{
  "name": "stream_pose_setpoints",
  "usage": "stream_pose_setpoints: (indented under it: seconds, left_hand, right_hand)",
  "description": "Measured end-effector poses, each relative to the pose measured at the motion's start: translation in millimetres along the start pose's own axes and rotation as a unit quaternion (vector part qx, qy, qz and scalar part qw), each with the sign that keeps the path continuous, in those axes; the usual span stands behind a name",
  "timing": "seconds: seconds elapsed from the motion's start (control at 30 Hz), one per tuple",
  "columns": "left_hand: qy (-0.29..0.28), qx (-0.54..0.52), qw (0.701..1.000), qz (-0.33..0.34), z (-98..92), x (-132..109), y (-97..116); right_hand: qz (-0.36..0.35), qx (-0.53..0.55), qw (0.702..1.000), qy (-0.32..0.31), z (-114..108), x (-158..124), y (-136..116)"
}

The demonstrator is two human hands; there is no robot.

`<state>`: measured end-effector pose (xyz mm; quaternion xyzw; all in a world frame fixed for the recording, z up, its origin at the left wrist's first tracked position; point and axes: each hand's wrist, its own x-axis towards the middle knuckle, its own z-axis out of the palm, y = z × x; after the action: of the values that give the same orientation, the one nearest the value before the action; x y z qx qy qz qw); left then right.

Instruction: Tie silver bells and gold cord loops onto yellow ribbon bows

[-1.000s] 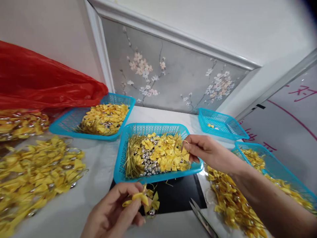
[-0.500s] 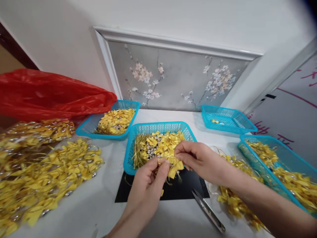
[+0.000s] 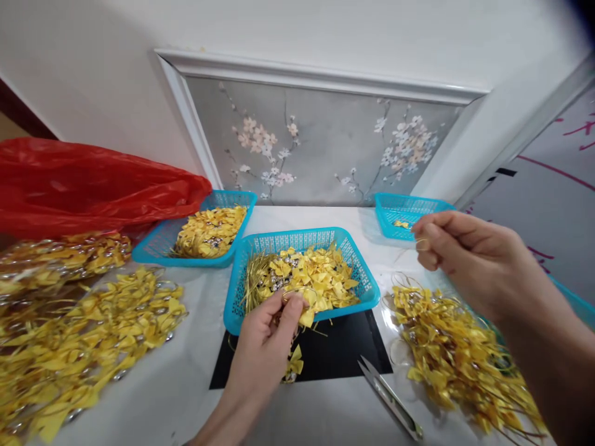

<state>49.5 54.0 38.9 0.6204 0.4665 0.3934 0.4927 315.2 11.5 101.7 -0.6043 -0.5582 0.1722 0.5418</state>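
Four blue baskets (image 3: 232, 310) sit on a white table (image 3: 186, 384) below a blossom wall panel (image 3: 320, 148). Left hand (image 3: 267, 341) pinches a yellow bow (image 3: 304, 317) at frame centre; right hand (image 3: 469, 257), fingers closed, pulls gold thread (image 3: 406, 251).

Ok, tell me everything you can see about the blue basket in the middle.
The middle basket is a shallow rectangular tray of bright blue perforated plastic with rounded corners. It sits flat on the white table, its near edge over a black mat. It holds yellow bows, thin gold strings and small silver beads. The left hand reaches over its near rim, pinching a bow.
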Motion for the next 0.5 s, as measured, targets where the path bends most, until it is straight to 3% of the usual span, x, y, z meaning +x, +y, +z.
stream_pose_setpoints:
  seconds: [0.1,0.3,0.4,0.5]
  left_hand:
    - [0.001,0.017,1.0,0.009,1.3,3,2]
    - [-0.018,0.094,0.994,0.05,7.8,18,7]
    - [-0.04,0.148,0.986,0.072,11.7,30,9]
    - [-0.068,0.191,0.975,0.094,18.4,41,7]
  right_hand:
    - [0.009,0.003,1.0,-0.015,-11,-8,6]
    - [-0.011,-0.108,0.979,-0.171,-16,-47,-14]
    - [-0.02,-0.15,0.973,-0.174,-41,-76,-14]
    - [0.008,-0.188,0.969,-0.158,-72,-125,12]
